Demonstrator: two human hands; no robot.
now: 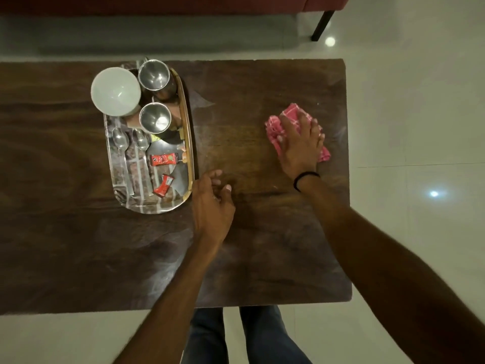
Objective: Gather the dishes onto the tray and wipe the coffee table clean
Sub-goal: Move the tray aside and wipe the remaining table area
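An oblong patterned tray point(119, 198) lies on the left half of the dark wooden coffee table point(65, 245). On it stand a white bowl point(115, 91), two steel cups point(154, 74) point(155, 117), two spoons point(120, 143) and two red wrappers point(163, 159). My left hand point(212, 203) rests on the table just right of the tray's near corner, fingers loosely curled and holding nothing. My right hand point(299, 143) lies flat on a pink checked cloth point(290, 111) near the table's right edge, pressing it to the wood.
A red sofa point(157, 3) with a black leg point(322, 24) stands beyond the table's far edge. Pale glossy floor tiles point(420, 101) surround the table. My legs in jeans point(236, 337) show at its near edge.
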